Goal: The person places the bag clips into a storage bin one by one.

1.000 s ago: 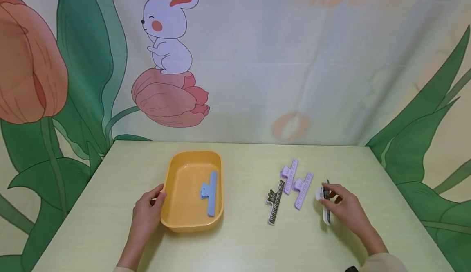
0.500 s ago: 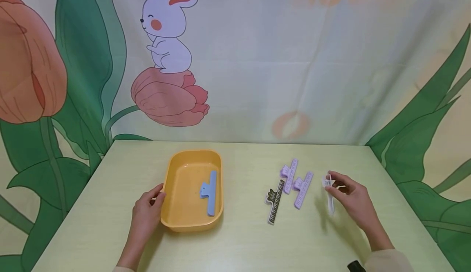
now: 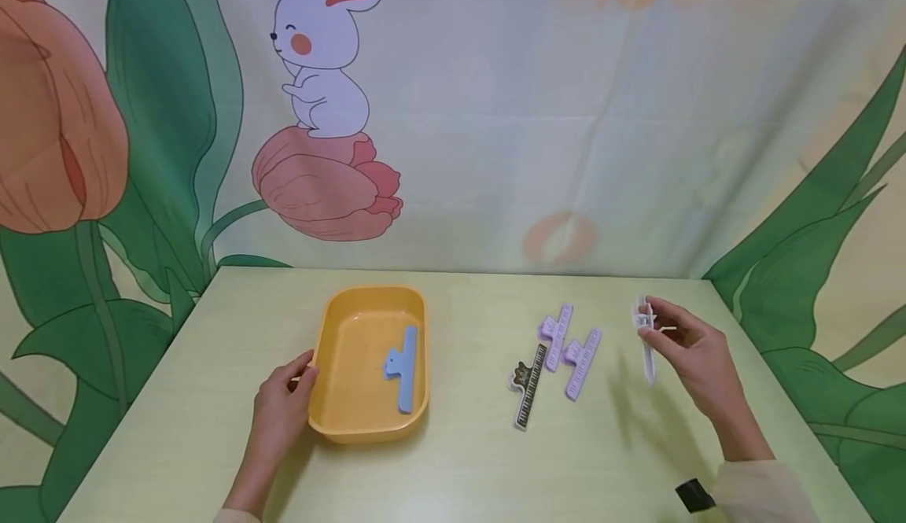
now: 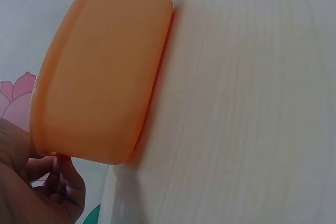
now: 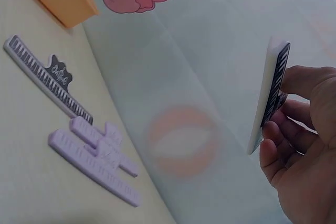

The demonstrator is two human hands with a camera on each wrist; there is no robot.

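My right hand (image 3: 697,358) pinches a black-and-white clip (image 3: 647,342) above the table's right side. In the right wrist view, the black striped face of this clip (image 5: 274,85) is turned toward the fingers. My left hand (image 3: 283,401) holds the left rim of a yellow plastic tray (image 3: 322,429), fingers and thumb at its edge. Inside the tray lies a blue clip (image 3: 406,370). Between the tray and the right hand lie another black clip with a piano-key pattern (image 3: 531,389) and two purple clips, one farther back (image 3: 561,337) and one nearer (image 3: 583,366).
The pale wooden table (image 3: 467,460) ends at a printed cloth backdrop (image 3: 495,114) with a rabbit and tulips. A small black object (image 3: 695,495) shows by the right sleeve (image 3: 764,491).
My right hand has lifted the black-and-white clip off the table and moved it slightly back and to the right, turning it. The left hand and tray have stayed in place.
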